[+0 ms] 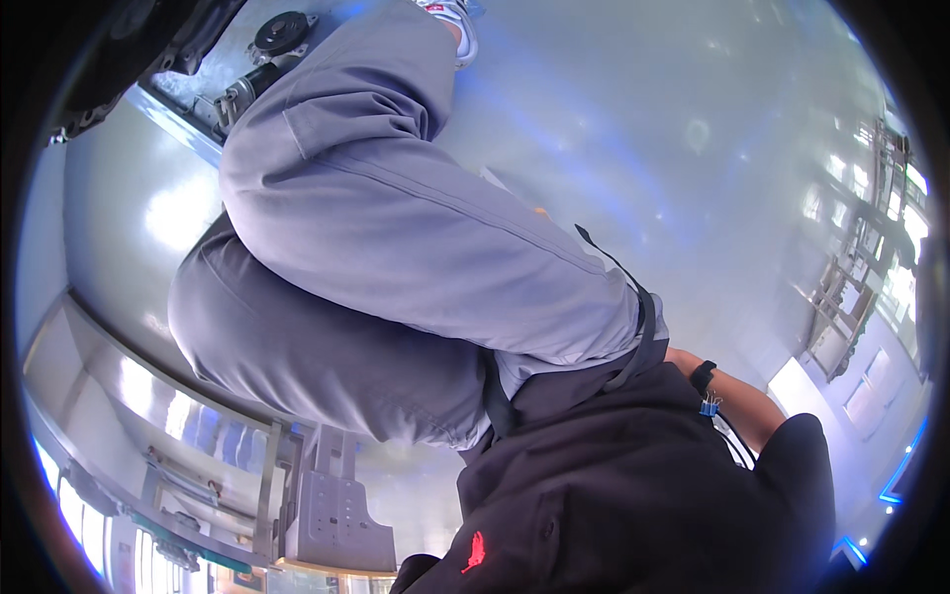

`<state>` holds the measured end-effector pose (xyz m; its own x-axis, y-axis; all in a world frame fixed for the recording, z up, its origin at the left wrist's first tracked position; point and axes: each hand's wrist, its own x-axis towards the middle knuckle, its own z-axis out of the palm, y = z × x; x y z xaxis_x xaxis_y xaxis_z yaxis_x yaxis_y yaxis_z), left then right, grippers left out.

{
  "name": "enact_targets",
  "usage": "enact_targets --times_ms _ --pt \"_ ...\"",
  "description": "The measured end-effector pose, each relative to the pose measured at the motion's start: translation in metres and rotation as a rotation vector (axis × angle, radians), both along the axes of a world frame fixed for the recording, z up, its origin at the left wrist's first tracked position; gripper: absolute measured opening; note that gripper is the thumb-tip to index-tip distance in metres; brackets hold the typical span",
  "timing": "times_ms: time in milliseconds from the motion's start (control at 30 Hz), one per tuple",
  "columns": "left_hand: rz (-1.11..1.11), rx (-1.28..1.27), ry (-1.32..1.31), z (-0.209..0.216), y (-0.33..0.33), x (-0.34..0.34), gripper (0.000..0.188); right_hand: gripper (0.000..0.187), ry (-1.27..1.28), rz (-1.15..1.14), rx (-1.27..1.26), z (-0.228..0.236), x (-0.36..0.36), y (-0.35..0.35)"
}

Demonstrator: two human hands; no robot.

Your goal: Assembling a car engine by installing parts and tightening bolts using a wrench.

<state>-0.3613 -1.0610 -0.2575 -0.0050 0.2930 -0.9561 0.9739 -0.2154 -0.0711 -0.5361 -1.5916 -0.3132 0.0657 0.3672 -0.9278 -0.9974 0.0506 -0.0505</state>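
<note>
My right hand (679, 357) is beside my hip. Only a sliver of it shows past a black wristband (703, 375); the fingers are hidden behind my trousers and dark shirt, so what they touch cannot be made out. A small blue clip-like piece (710, 405) hangs at the forearm near the band. Closest to that hand is a black strap (648, 317) looped over the top of my grey trousers (426, 238). No part of my left hand appears. My legs are bent and reach toward the upper left.
At the upper left, a round black pulley-like part (281, 34) and a cylindrical motor-like part (247, 91) lie on a metal surface beside a large dark machine part (134, 59). A grey cabinet-like unit (336, 510) stands lower left. Metal frames (851, 287) are at the far right.
</note>
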Motion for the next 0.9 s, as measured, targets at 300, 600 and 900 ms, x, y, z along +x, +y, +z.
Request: enact_targets --times_ms 300,600,900 --pt "-0.062 -0.047 0.037 -0.009 0.007 0.003 0.048 0.026 0.022 -0.148 -0.072 0.014 0.009 -0.029" --pt "-0.149 -0.116 0.041 -0.027 0.012 0.013 0.05 0.03 0.102 0.091 -0.133 0.078 0.101 -0.075" --pt "-0.221 -0.157 0.053 -0.042 0.011 0.014 0.051 0.032 -0.092 0.218 -0.237 0.001 0.091 -0.056"
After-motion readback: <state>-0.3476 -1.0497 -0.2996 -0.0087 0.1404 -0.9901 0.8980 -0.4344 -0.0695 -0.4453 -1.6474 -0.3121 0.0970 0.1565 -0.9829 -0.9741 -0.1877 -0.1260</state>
